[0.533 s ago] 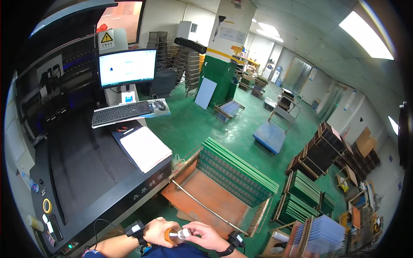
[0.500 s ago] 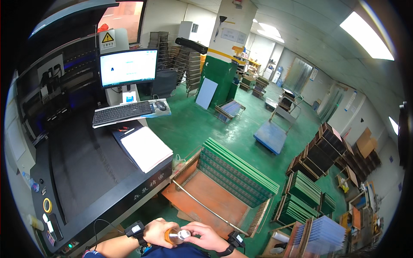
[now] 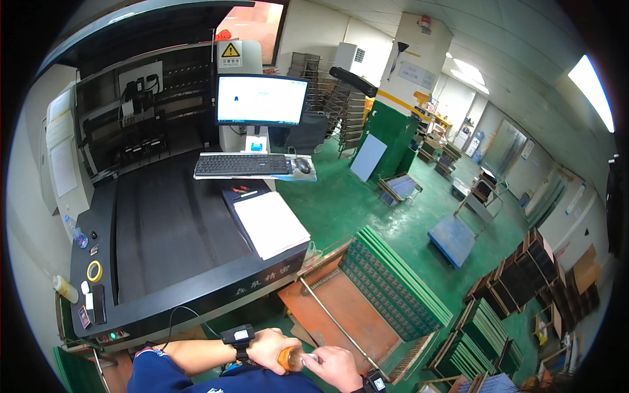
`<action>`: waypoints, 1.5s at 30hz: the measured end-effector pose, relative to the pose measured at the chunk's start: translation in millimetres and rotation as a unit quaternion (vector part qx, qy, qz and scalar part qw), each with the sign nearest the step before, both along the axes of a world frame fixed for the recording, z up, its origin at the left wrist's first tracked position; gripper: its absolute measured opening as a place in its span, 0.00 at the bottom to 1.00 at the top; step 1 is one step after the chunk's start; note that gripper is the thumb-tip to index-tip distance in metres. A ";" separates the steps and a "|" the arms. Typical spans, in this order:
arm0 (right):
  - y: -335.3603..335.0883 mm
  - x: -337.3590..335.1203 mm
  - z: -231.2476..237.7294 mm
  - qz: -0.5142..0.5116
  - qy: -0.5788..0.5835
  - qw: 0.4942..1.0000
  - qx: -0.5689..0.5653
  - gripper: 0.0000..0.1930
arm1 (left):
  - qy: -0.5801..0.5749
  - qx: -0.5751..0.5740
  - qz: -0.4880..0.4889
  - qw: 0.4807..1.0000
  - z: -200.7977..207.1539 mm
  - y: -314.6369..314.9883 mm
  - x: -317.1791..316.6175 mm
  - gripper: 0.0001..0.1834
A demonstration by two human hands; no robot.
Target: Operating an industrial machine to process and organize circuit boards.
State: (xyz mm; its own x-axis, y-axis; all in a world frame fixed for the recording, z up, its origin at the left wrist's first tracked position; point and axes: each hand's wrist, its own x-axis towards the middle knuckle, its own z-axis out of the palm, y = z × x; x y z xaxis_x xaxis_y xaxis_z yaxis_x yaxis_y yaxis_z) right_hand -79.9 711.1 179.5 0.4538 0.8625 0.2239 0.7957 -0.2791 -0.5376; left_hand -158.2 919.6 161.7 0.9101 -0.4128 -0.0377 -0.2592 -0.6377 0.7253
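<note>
Low in front of my body I hold a small clear bottle [image 3: 289, 358] with orange liquid in it. My left hand [image 3: 267, 349] is wrapped round the bottle's body. At the bottle's top, the fingers of my right hand [image 3: 335, 368] are closed on a pale cap [image 3: 310, 359], mostly covered by them. A dark band with a small device sits on each wrist. Just beyond my hands stands a cart with an orange-brown base [image 3: 357, 302], bearing a row of green-edged panels [image 3: 396, 281].
A large black machine bed [image 3: 183, 229] lies to the left, with white paper [image 3: 272, 224], a yellow tape roll [image 3: 95, 270] and a squeeze bottle [image 3: 65, 288] on it. Above are a keyboard [image 3: 242, 164] and monitor [image 3: 262, 99]. A blue trolley [image 3: 452, 239] and racks of panels [image 3: 468, 337] stand right.
My view has turned left, so the machine and carts sit further right in the picture. Both hands stay on the bottle, and the right fingers now cover more of its cap.
</note>
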 end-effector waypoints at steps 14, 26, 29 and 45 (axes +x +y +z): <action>33.4 8.1 -27.0 0.035 -0.016 0.999 -0.009 0.09 | 0.043 0.032 0.100 0.994 1.9 26.2 -18.8 0.30; 152.0 26.6 -17.6 0.296 0.077 0.952 -0.017 0.17 | 0.033 0.042 0.267 0.962 -14.8 102.5 -76.2 0.31; 197.3 14.0 -20.2 0.277 0.083 0.953 -0.094 0.21 | 0.028 0.010 0.312 0.949 -25.6 135.7 -86.9 0.32; 429.7 -44.9 1.5 0.428 0.084 0.897 -0.071 0.12 | 0.005 0.003 0.464 0.886 -16.4 285.3 -173.5 0.30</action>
